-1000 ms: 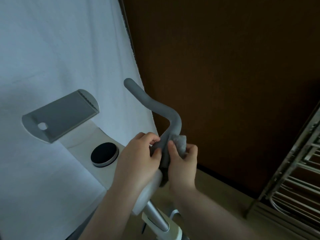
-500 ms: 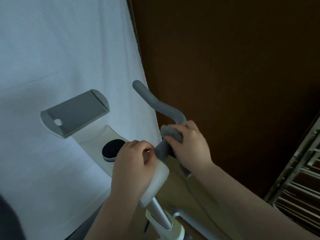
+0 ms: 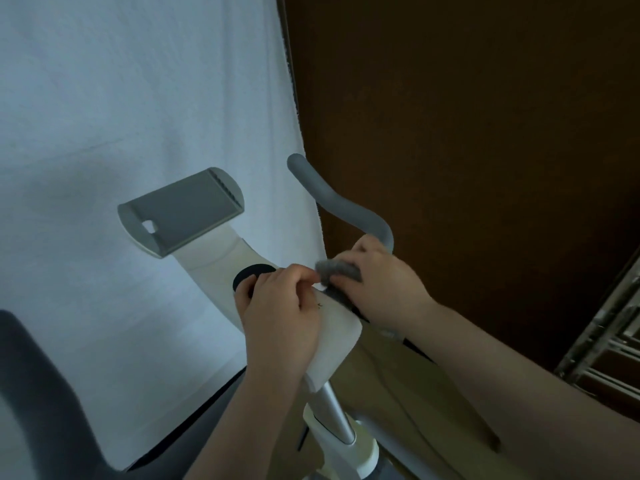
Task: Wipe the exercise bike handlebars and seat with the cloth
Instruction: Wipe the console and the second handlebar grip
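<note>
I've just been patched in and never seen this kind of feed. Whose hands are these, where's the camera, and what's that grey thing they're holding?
There is no robot here: a person works bare-handed, and the one camera sits on their head, looking forward and down. The white frame with the black dial and the grey tablet holder is the front of an exercise bike. The curved grey bar rising at the middle is the handlebar. The right hand grips a grey cloth wrapped round the base of that bar. The left hand pinches the cloth's near end, over the white frame. Behind hangs a white sheet; at right is a dark wooden wall. The seat is not clearly in view.
</note>
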`<state>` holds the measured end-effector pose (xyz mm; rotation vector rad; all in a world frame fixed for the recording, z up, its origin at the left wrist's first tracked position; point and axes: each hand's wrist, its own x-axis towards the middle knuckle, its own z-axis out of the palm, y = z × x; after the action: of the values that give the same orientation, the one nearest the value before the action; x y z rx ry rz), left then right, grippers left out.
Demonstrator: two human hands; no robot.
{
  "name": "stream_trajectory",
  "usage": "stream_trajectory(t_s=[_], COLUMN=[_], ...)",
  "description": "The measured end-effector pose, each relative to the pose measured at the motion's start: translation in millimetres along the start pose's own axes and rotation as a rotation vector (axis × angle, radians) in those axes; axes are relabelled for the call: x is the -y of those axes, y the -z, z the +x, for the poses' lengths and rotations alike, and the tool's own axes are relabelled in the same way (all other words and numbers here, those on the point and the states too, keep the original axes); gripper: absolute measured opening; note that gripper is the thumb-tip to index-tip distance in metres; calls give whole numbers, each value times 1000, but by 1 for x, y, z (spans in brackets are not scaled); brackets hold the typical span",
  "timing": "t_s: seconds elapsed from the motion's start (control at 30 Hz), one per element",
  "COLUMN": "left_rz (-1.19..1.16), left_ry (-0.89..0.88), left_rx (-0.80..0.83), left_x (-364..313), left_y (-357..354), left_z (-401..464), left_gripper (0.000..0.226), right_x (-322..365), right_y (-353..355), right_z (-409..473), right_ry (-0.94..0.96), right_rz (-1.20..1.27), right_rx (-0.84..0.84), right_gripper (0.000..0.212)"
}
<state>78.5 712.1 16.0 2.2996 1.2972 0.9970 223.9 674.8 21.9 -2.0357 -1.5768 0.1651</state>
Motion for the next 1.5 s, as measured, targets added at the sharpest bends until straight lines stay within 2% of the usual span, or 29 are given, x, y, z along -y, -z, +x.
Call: stream_trajectory(t_s=[0.1, 0.23, 0.33, 0.4, 0.53, 0.6, 0.67, 0.77, 0.83, 0.97, 1.07, 1.13, 1.2, 1.33, 1.4, 1.5], left_rz=[-42, -125, -102, -99, -59, -20, -16, -38, -20, -1, -35, -16, 47, 182, 172, 100], left_ry=[36, 75, 79, 68, 41, 7, -6, -15, -43, -77, -73, -87, -127, -191, -207, -138], left_rx=[11, 18, 34, 27, 22, 33, 36, 32, 14, -3, -12, -10, 8, 118, 181, 284], left_x=[0, -4, -5, -5, -3, -3, 0, 3, 1, 3, 5, 5, 4, 0, -6, -19], left_y=[2, 5, 5, 6, 4, 2, 2, 0, -2, -5, -4, -5, -6, -10, -16, -26], left_z=[-1, 0, 1, 0, 0, 0, 0, -2, -1, -1, -1, 1, 2, 16, 27, 40], left_gripper=[17, 22, 22, 20, 16, 17, 20, 18, 17, 16, 16, 16, 13, 14, 16, 15], right_x=[11, 7, 18, 16, 7, 2, -4, -3, -3, -13, -16, -25, -29, -20, -29, -27], right_y=[-5, -11, -22, -22, -17, -18, -24, -37, -40, -32, -34, -23, -19, -29, -21, -26], right_z=[-29, -44, -26, -26, -37, -24, -14, -21, -21, -14, -18, -10, -8, -14, -2, -2], right_ry=[76, -14, -22, -11, -18, -47, -125, -208, -154, -242, -72, -146, -224, -12, -129, -281], right_rz=[7, 104, 66, 46, 175, 139, 103, 213, 231, 367, 310, 357, 388, 324, 361, 544], right_rx=[4, -130, -194, -172, -129, -195, -333, -462, -427, -466, -416, -386, -390, -334, -350, -471], right_gripper=[25, 26, 23, 23, 28, 24, 23, 28, 28, 33, 27, 26, 24, 15, 20, 23])
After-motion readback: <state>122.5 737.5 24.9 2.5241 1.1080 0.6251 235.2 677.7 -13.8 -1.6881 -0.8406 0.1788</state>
